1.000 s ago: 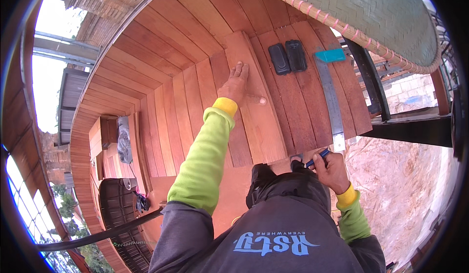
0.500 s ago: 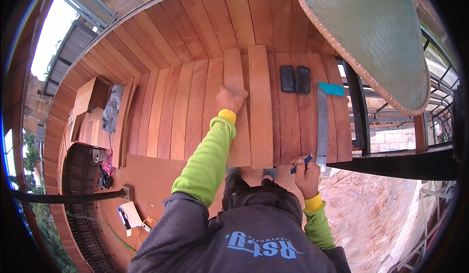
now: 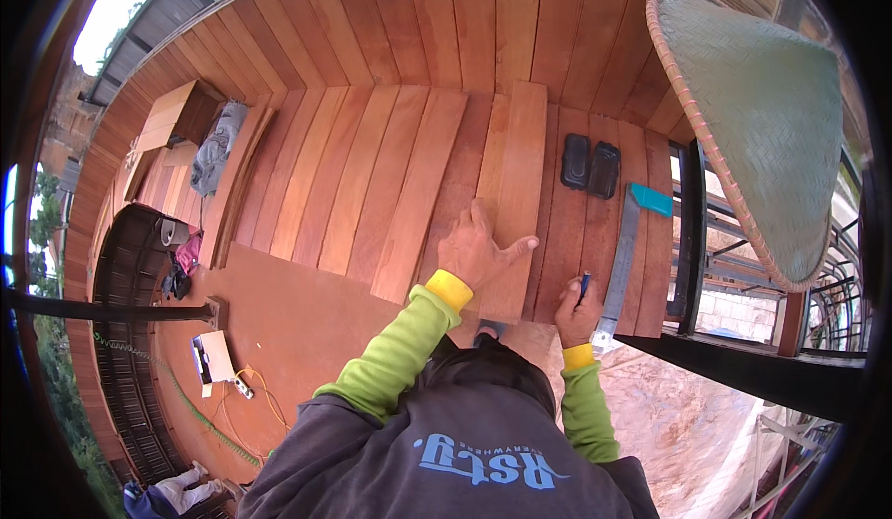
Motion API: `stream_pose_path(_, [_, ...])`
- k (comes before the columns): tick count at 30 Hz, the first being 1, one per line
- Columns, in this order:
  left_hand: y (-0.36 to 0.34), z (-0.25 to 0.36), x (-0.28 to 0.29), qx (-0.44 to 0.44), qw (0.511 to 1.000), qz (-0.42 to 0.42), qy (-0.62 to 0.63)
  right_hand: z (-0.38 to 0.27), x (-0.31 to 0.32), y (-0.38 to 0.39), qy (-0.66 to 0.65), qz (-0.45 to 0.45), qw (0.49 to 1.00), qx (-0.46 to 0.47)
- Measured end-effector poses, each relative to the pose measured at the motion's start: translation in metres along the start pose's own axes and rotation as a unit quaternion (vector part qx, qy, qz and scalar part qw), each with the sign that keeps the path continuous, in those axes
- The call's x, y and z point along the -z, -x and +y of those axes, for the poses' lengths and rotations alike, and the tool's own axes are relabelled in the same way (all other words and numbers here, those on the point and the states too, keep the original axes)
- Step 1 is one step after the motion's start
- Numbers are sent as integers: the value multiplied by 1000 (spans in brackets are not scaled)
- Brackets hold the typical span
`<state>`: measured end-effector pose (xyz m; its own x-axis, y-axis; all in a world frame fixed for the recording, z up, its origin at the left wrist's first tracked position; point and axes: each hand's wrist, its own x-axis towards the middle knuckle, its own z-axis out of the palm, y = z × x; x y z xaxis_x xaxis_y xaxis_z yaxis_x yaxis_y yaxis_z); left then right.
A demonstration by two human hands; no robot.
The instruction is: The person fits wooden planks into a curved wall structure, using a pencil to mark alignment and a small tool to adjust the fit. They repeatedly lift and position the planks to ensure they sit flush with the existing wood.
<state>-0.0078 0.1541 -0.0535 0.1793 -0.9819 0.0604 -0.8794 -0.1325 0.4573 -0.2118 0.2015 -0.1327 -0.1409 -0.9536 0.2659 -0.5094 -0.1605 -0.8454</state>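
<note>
My left hand (image 3: pixel 476 248) is open, thumb out to the right, resting on the planks at the near part of the bench. Its thumb reaches over a loose reddish-brown board (image 3: pixel 517 203) that lies on top of the others. To its left, another board (image 3: pixel 423 194) lies beside the row of planks. My right hand (image 3: pixel 578 318) is closed round a short blue pencil (image 3: pixel 584 286), near the front edge of the planks. Just right of it lies a try square with a teal handle (image 3: pixel 651 199) and a long grey metal blade (image 3: pixel 620 261).
Two black cases (image 3: pixel 589 168) lie right of the loose board. A woven conical hat (image 3: pixel 762 119) hangs into view at upper right. At left are a wooden box (image 3: pixel 173 119) and grey cloth (image 3: pixel 219 147). A yellow cord (image 3: pixel 267 394) runs over the floor; a person (image 3: pixel 177 493) shows at lower left.
My left hand has let go of the board it held; that board now lies further left against the row. The hand has moved nearer and spread open. My view has shifted a little.
</note>
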Motion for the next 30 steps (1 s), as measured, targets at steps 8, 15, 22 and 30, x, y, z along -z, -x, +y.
stream_pose_path(8, [9,1,-12,102,988,-114,30,-7,-1,-3,20,-17,1000,-6])
stream_pose_path(15, [17,-25,-2,148,980,-59,119,-2,-3,0,39,-24,999,16])
stream_pose_path(22, [38,-81,42,177,965,-60,182,-3,-9,-3,-2,-15,1000,27])
stream_pose_path(30, [89,-217,125,272,954,109,69,11,-16,-13,34,23,997,-60])
